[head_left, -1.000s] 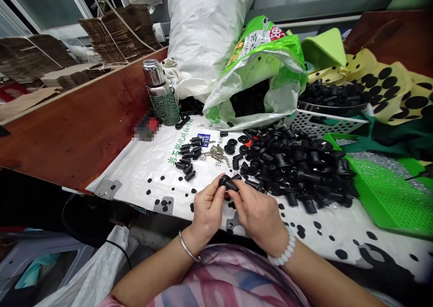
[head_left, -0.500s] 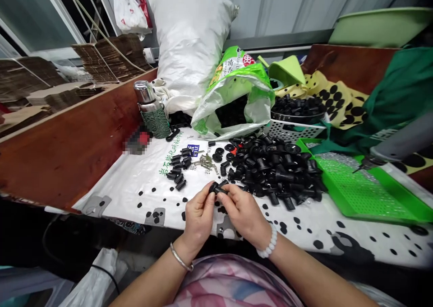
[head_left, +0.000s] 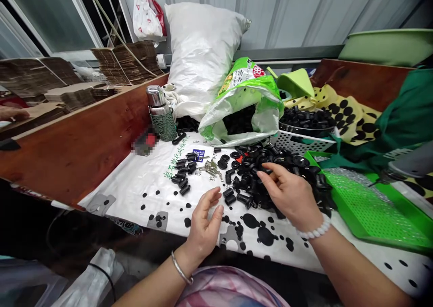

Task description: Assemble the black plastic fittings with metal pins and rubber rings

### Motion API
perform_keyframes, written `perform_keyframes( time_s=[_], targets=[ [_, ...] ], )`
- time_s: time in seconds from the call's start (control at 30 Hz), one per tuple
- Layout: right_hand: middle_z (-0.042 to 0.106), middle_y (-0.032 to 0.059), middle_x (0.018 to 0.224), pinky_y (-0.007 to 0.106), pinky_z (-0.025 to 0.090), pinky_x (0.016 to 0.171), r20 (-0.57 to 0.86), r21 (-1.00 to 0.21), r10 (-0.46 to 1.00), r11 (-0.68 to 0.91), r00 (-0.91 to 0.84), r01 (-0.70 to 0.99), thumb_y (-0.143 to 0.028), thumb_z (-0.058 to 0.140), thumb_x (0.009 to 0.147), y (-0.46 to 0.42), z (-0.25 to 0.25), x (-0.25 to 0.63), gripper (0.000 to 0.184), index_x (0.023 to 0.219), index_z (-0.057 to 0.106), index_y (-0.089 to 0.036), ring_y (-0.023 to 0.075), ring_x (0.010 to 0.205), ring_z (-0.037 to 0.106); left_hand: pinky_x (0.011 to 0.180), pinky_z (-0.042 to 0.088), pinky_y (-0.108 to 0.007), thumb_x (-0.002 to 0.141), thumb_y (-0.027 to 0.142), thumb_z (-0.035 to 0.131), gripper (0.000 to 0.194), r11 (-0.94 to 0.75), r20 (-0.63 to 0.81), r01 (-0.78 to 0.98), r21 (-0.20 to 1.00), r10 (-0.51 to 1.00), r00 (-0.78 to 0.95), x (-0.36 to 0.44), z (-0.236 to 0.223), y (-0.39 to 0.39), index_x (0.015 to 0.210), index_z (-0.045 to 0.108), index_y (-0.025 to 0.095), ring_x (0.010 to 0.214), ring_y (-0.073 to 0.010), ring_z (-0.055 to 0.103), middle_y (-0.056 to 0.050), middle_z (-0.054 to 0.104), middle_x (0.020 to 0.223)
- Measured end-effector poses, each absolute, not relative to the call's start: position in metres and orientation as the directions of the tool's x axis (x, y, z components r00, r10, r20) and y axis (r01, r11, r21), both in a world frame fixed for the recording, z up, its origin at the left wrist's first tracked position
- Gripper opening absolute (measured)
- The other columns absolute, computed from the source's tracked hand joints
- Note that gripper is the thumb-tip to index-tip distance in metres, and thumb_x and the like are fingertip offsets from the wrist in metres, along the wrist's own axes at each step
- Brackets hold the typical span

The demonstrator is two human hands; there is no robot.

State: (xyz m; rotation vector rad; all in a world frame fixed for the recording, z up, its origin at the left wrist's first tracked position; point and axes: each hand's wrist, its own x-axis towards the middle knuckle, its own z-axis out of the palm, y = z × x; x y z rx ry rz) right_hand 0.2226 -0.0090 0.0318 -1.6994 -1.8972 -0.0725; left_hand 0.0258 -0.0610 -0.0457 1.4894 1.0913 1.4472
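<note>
My left hand (head_left: 205, 223) is open above the front of the white sheet (head_left: 128, 180), its thumb apart from its curved fingers and nothing between them. Over the pile of black plastic parts (head_left: 262, 162) hovers my right hand (head_left: 291, 197), thumb and bent forefinger apart. Its other fingers are partly hidden, and I cannot tell if they touch the pile. A few short black cylinders (head_left: 230, 198) lie between the two hands. Farther left is a group of small ribbed black pieces (head_left: 184, 174), beside a little heap of thin metal pieces (head_left: 211, 168).
A green perforated tray (head_left: 372, 221) stands right, with a power-tool tip (head_left: 382, 178) over it. Behind the pile are an open green-white bag (head_left: 216, 126) and a pan of black parts (head_left: 307, 119). A thermos (head_left: 162, 117) stands near the wooden board (head_left: 84, 144). Another person's hand (head_left: 13, 113) shows far left.
Both hands held one black part together earlier; now they are apart without it. My right hand has moved right, over the pile; my left has opened. The camera view has shifted too.
</note>
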Motion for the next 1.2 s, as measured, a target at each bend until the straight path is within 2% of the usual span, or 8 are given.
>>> perform_keyframes(
  time_s=[0.2, 0.3, 0.43, 0.63, 0.83, 1.0, 1.1, 1.2],
  targets=[
    [0.067, 0.0056, 0.094, 0.028, 0.044, 0.071, 0.354, -0.120, 0.911, 0.268, -0.212, 0.956, -0.032, 0.040, 0.090, 0.026, 0.037, 0.199, 0.027, 0.102, 0.060, -0.019, 0.0182, 0.085, 0.061, 0.092, 0.045, -0.039, 0.087, 0.019, 0.046, 0.030, -0.437, 0.432, 0.211, 0.874, 0.899, 0.070, 0.024, -0.038, -0.063, 0.117, 0.052, 0.018, 0.104, -0.0206, 0.054, -0.011, 0.056, 0.113],
    [0.064, 0.0077, 0.094, 0.035, 0.043, 0.082, 0.227, 0.012, 0.920, 0.325, -0.319, 0.946, -0.028, 0.046, 0.088, 0.057, 0.037, 0.185, 0.021, 0.095, 0.062, -0.016, 0.0207, 0.093, 0.057, 0.091, 0.045, -0.038, 0.086, 0.017, 0.046, 0.030, -0.468, 0.456, 0.246, 0.849, 0.884, 0.107, 0.023, -0.037, -0.064, 0.115, 0.053, 0.017, 0.103, -0.0204, 0.055, -0.011, 0.058, 0.110],
    [0.056, 0.0078, 0.111, 0.040, 0.048, 0.081, 0.042, 0.135, 0.928, 0.361, -0.370, 0.923, -0.031, 0.052, 0.087, 0.090, 0.028, 0.169, 0.029, 0.110, 0.053, -0.015, 0.0187, 0.095, 0.057, 0.089, 0.046, -0.037, 0.086, 0.015, 0.046, 0.028, -0.474, 0.460, 0.267, 0.839, 0.880, 0.118, 0.022, -0.037, -0.064, 0.112, 0.055, 0.017, 0.102, -0.0206, 0.055, -0.011, 0.060, 0.106],
    [0.055, 0.0080, 0.113, 0.040, 0.049, 0.079, -0.100, 0.201, 0.928, 0.373, -0.360, 0.906, -0.030, 0.052, 0.087, 0.107, 0.025, 0.159, 0.030, 0.113, 0.052, -0.015, 0.0194, 0.096, 0.057, 0.085, 0.048, -0.035, 0.086, 0.017, 0.045, 0.024, -0.453, 0.435, 0.236, 0.860, 0.891, 0.128, 0.021, -0.032, -0.063, 0.107, 0.059, 0.016, 0.095, -0.0198, 0.058, -0.011, 0.062, 0.100],
    [0.055, 0.0075, 0.113, 0.040, 0.049, 0.080, -0.102, 0.133, 0.924, 0.380, -0.368, 0.915, -0.030, 0.052, 0.087, 0.111, 0.026, 0.167, 0.030, 0.113, 0.052, -0.016, 0.0191, 0.096, 0.057, 0.083, 0.048, -0.034, 0.086, 0.022, 0.048, 0.022, -0.374, 0.360, 0.167, 0.912, 0.927, 0.106, 0.022, -0.029, -0.060, 0.101, 0.062, 0.016, 0.092, -0.0196, 0.059, -0.010, 0.063, 0.096],
    [0.055, 0.0075, 0.113, 0.041, 0.048, 0.080, 0.019, -0.011, 0.929, 0.371, -0.371, 0.929, -0.031, 0.052, 0.087, 0.108, 0.027, 0.178, 0.031, 0.113, 0.052, -0.015, 0.0194, 0.096, 0.057, 0.082, 0.049, -0.033, 0.082, 0.030, 0.055, 0.027, -0.060, 0.062, -0.151, 0.987, 0.998, 0.008, 0.020, -0.024, -0.052, 0.103, 0.059, 0.014, 0.086, -0.0178, 0.062, -0.011, 0.063, 0.101],
    [0.056, 0.0072, 0.111, 0.040, 0.048, 0.081, 0.091, -0.134, 0.907, 0.420, -0.411, 0.898, -0.028, 0.051, 0.087, 0.095, 0.031, 0.174, 0.028, 0.111, 0.053, -0.015, 0.0187, 0.096, 0.057, 0.081, 0.049, -0.034, 0.079, 0.029, 0.060, 0.039, 0.063, -0.081, -0.389, 0.919, 0.996, -0.029, 0.018, -0.018, -0.041, 0.114, 0.052, 0.015, 0.087, -0.0177, 0.062, -0.012, 0.059, 0.109],
    [0.063, 0.0024, 0.097, 0.025, 0.049, 0.076, 0.085, -0.267, 0.847, 0.526, -0.524, 0.807, -0.017, 0.055, 0.083, 0.073, 0.035, 0.160, 0.024, 0.107, 0.055, -0.015, 0.0117, 0.085, 0.060, 0.080, 0.050, -0.035, 0.081, 0.028, 0.058, 0.041, 0.165, -0.208, -0.588, 0.792, 0.978, -0.007, 0.016, -0.010, -0.030, 0.119, 0.047, 0.017, 0.090, -0.0195, 0.063, -0.012, 0.058, 0.109]
  ],
)
